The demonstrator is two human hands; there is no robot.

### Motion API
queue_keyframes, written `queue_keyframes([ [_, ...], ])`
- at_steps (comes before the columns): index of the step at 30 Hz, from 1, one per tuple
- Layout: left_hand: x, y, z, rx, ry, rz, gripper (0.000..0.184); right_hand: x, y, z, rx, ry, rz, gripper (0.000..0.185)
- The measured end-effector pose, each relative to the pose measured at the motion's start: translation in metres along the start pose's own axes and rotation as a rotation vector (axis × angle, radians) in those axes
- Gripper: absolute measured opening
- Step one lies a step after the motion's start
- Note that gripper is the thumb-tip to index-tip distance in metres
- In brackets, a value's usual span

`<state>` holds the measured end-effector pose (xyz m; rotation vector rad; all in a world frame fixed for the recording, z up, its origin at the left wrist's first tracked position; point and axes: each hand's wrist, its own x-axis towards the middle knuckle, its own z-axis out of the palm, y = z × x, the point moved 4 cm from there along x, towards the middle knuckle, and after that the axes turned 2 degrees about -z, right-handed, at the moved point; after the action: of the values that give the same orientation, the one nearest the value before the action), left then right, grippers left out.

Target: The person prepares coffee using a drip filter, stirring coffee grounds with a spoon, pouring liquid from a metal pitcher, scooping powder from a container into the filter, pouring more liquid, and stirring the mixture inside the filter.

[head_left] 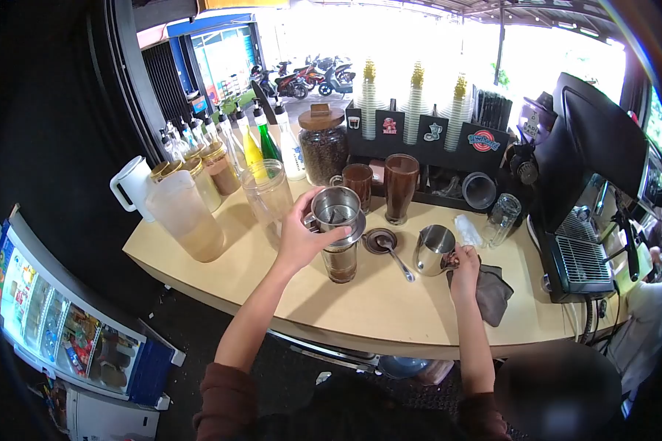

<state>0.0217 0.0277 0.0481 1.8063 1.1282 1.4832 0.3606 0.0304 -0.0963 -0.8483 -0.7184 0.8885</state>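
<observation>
My left hand [307, 239] is closed around a metal coffee drip filter [336, 207], its thumb across the front rim. The filter is at the mouth of a glass [340, 263] with something brown in its bottom; whether it rests on it I cannot tell. My right hand [463, 266] grips the handle of a steel pitcher [435, 250], which stands on or just above the counter. Between the hands, a spoon [399, 259] leans in a small dark dish [379, 241]. A dark cloth [494, 294] lies beside my right hand.
On the wooden counter [390, 316], two glasses of brown drink [401, 189] stand behind a clear jug [267, 195] and a cloudy pitcher [186, 220]. A coffee bean jar [324, 151], several bottles [251, 147] and stacked cups [415, 106] line the back. An espresso machine [585, 220] stands at right.
</observation>
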Motion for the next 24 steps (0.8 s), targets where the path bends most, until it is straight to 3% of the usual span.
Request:
queue_keyframes([
  [20,-0.013,-0.019,0.001,-0.069,-0.033,0.033,0.077,-0.001,-0.004,0.000,-0.025,-0.003,0.007,0.022],
  [24,-0.017,-0.028,-0.001,-0.022,-0.068,0.053,0.081,0.001,-0.006,0.000,-0.216,-0.053,-0.089,0.018],
])
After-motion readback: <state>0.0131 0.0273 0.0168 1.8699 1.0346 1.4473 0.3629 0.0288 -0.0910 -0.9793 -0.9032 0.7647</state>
